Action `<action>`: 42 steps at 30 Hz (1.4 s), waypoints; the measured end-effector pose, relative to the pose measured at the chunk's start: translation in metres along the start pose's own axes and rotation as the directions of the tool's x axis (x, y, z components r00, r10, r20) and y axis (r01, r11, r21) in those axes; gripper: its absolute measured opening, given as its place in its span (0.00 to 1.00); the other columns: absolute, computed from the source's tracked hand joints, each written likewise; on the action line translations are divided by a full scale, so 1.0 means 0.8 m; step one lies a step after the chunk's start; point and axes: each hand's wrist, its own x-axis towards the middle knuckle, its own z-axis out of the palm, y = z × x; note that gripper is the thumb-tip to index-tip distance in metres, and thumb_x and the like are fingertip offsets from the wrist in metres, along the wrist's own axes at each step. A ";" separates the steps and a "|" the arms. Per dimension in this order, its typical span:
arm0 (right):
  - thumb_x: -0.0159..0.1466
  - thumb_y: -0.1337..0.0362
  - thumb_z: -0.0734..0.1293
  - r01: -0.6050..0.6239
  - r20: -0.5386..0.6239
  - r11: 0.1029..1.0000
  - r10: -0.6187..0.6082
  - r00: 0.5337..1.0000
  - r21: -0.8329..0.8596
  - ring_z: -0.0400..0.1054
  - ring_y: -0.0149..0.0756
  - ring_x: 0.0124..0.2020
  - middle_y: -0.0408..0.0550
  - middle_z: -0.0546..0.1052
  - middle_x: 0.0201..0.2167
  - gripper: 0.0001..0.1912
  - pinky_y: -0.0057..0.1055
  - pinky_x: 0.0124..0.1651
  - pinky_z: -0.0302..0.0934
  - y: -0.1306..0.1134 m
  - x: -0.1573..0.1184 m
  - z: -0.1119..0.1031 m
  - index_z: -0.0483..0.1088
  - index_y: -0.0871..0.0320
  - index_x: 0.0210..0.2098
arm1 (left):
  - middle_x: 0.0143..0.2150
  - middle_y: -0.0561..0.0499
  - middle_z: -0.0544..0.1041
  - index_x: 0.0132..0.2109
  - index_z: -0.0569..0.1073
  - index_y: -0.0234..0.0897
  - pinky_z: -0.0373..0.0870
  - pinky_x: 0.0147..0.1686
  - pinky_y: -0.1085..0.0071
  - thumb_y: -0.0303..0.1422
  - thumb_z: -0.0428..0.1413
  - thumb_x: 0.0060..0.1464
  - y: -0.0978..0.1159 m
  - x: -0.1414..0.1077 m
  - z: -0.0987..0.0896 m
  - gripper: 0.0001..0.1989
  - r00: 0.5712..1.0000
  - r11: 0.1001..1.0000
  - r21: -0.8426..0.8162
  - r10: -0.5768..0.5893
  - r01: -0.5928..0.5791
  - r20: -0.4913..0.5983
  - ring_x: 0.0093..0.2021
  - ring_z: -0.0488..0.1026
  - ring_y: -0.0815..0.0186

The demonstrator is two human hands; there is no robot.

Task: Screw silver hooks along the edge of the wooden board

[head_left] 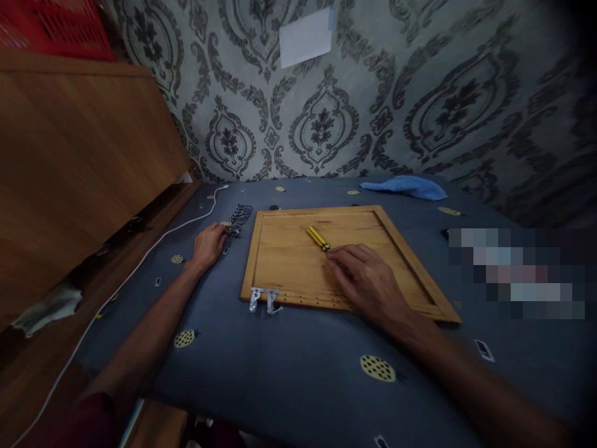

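Observation:
A wooden cabinet door [289, 255] lies flat on the dark blue patterned cloth. Two metal hinges [263, 298] sit side by side on its near left edge, where a row of small holes runs. My right hand [368, 274] is over the door, fingertips pinched at the shaft end of a screwdriver [318, 238] with a yellow and black handle. Left of the door, my left hand [209, 244] has its fingers closed at a loose hinge [234, 231], their tips partly hidden. Just beyond it lies a bunch of more hinges [241, 214].
A white cable [153, 241] runs along the left side beside a wooden cabinet [84, 143]. At the back right is a blue cloth [405, 186]. The patterned wall [321, 124] rises behind, and a red basket [56, 28] stands on the cabinet.

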 end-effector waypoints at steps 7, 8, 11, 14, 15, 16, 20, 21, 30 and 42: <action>0.70 0.68 0.60 0.001 0.006 1.000 -0.001 1.000 0.011 0.74 0.46 0.40 0.55 0.81 0.40 0.11 0.42 0.44 0.69 0.000 0.000 -0.001 0.75 0.57 0.40 | 0.48 0.43 0.76 0.45 0.74 0.35 0.72 0.50 0.59 0.31 0.52 0.68 0.010 -0.002 -0.005 0.07 0.997 0.997 -0.074 -0.009 0.003 -0.076 0.50 0.74 0.57; 0.70 0.68 0.60 0.005 0.003 1.000 -0.005 1.000 0.012 0.74 0.46 0.40 0.55 0.81 0.39 0.11 0.41 0.44 0.68 0.000 0.000 -0.001 0.75 0.57 0.40 | 0.48 0.43 0.76 0.44 0.74 0.36 0.71 0.50 0.60 0.30 0.50 0.67 0.011 -0.003 -0.006 0.07 0.996 0.995 -0.096 -0.014 0.005 -0.093 0.50 0.74 0.56; 0.71 0.68 0.60 0.022 -0.011 1.000 -0.022 1.000 0.013 0.74 0.46 0.40 0.54 0.81 0.39 0.10 0.41 0.44 0.68 0.000 0.000 -0.002 0.75 0.57 0.41 | 0.46 0.42 0.76 0.42 0.72 0.38 0.70 0.50 0.61 0.30 0.49 0.65 0.013 -0.004 -0.011 0.07 0.988 0.982 -0.186 -0.039 0.011 -0.151 0.49 0.73 0.55; 0.70 0.69 0.60 0.037 -0.025 0.999 -0.037 0.999 0.014 0.74 0.46 0.39 0.54 0.81 0.38 0.10 0.41 0.43 0.68 0.000 0.001 -0.002 0.75 0.57 0.41 | 0.42 0.45 0.77 0.40 0.70 0.39 0.70 0.48 0.62 0.30 0.50 0.62 0.017 -0.002 -0.017 0.05 0.979 0.952 -0.307 -0.072 0.011 -0.189 0.44 0.73 0.58; 0.70 0.69 0.60 0.040 -0.026 0.999 -0.039 0.999 0.017 0.74 0.46 0.39 0.54 0.81 0.38 0.11 0.41 0.43 0.69 -0.001 0.002 -0.003 0.75 0.57 0.40 | 0.40 0.47 0.77 0.39 0.70 0.39 0.70 0.47 0.63 0.31 0.51 0.61 0.020 -0.002 -0.019 0.04 0.979 0.935 -0.354 -0.080 0.008 -0.188 0.42 0.74 0.59; 0.70 0.69 0.60 0.040 -0.023 0.999 -0.040 0.999 0.022 0.74 0.46 0.39 0.54 0.81 0.38 0.11 0.41 0.44 0.69 -0.002 0.001 -0.003 0.75 0.57 0.40 | 0.39 0.48 0.77 0.39 0.70 0.38 0.70 0.44 0.64 0.32 0.51 0.61 0.024 -0.001 -0.020 0.04 0.980 0.915 -0.403 -0.084 0.005 -0.179 0.40 0.74 0.60; 0.72 0.67 0.59 0.035 0.016 0.995 -0.036 0.999 0.092 0.74 0.46 0.43 0.55 0.80 0.40 0.11 0.43 0.48 0.70 -0.019 -0.001 -0.004 0.74 0.57 0.43 | 0.34 0.50 0.77 0.39 0.69 0.37 0.70 0.32 0.70 0.35 0.53 0.60 0.057 -0.004 -0.021 0.06 0.997 0.790 -0.613 -0.043 -0.010 -0.072 0.32 0.73 0.65; 0.72 0.66 0.60 0.044 0.022 0.988 -0.047 0.999 0.146 0.74 0.45 0.44 0.55 0.80 0.41 0.10 0.43 0.49 0.70 -0.025 -0.001 -0.004 0.74 0.57 0.44 | 0.34 0.50 0.77 0.39 0.69 0.37 0.70 0.31 0.71 0.36 0.53 0.60 0.068 -0.007 -0.022 0.07 0.999 0.751 -0.660 -0.014 -0.012 -0.034 0.32 0.74 0.65; 0.74 0.66 0.62 0.006 0.064 0.859 -0.045 0.997 0.513 0.75 0.36 0.37 0.49 0.79 0.39 0.10 0.32 0.40 0.70 -0.093 -0.008 -0.015 0.73 0.57 0.52 | 0.31 0.53 0.76 0.38 0.76 0.35 0.70 0.30 0.76 0.41 0.64 0.56 0.166 -0.066 -0.060 0.13 0.926 0.438 -0.897 0.315 0.054 0.210 0.30 0.73 0.70; 0.67 0.67 0.68 -0.380 0.337 0.655 0.198 0.920 0.653 0.66 0.29 0.27 0.39 0.75 0.28 0.04 0.27 0.33 0.60 -0.119 -0.015 -0.018 0.69 0.55 0.36 | 0.28 0.54 0.76 0.37 0.76 0.35 0.69 0.26 0.76 0.41 0.67 0.55 0.182 -0.077 -0.073 0.14 0.849 0.384 -0.890 0.359 0.245 0.388 0.24 0.71 0.72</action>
